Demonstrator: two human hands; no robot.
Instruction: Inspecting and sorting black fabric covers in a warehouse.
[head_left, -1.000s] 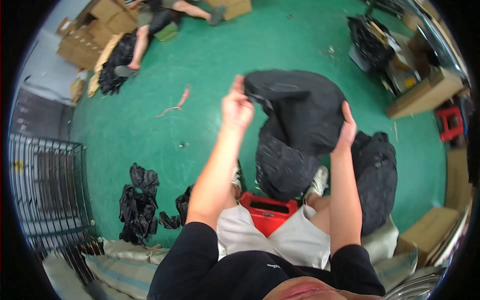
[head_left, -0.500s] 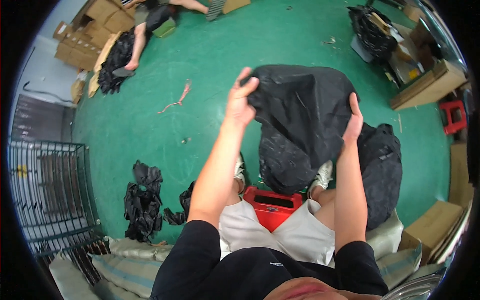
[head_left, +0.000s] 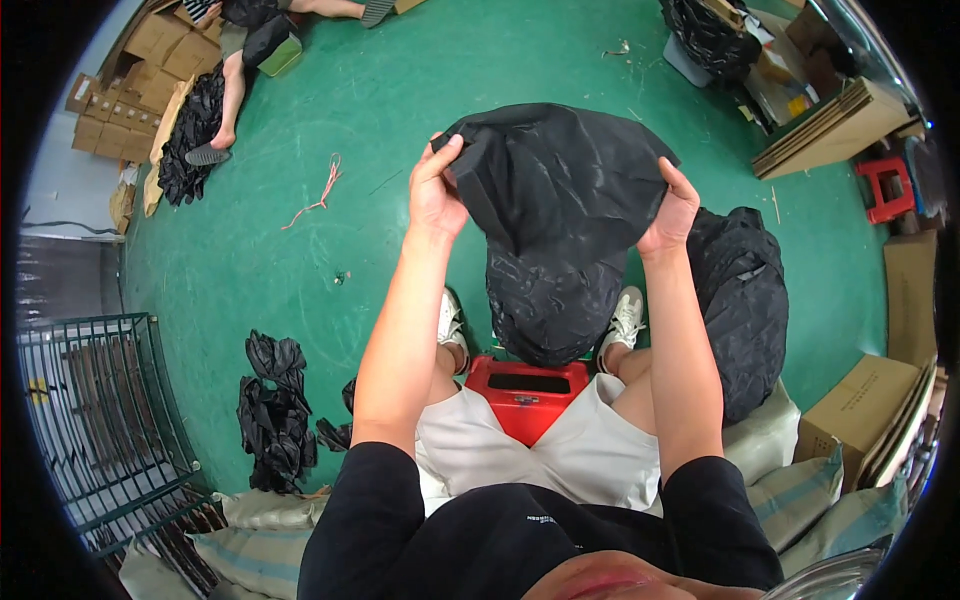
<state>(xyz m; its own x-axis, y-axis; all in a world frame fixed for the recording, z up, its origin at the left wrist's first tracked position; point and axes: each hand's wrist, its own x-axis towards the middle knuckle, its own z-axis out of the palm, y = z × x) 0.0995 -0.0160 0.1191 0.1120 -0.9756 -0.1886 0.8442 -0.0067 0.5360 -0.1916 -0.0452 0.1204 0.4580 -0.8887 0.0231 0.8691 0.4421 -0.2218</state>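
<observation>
Gripping a black garment (head_left: 560,190) at its upper edge, the left hand (head_left: 435,195) pinches one corner and the right hand (head_left: 672,210) clamps the opposite side. It is held above the knees, spread crosswise at the top, its long axis hanging down toward a red stool (head_left: 527,395). A heap of black cloth (head_left: 742,300) lies just right of the right leg. A smaller pile (head_left: 272,410) lies beside a green wire cage (head_left: 100,420); its contents cannot be told.
</observation>
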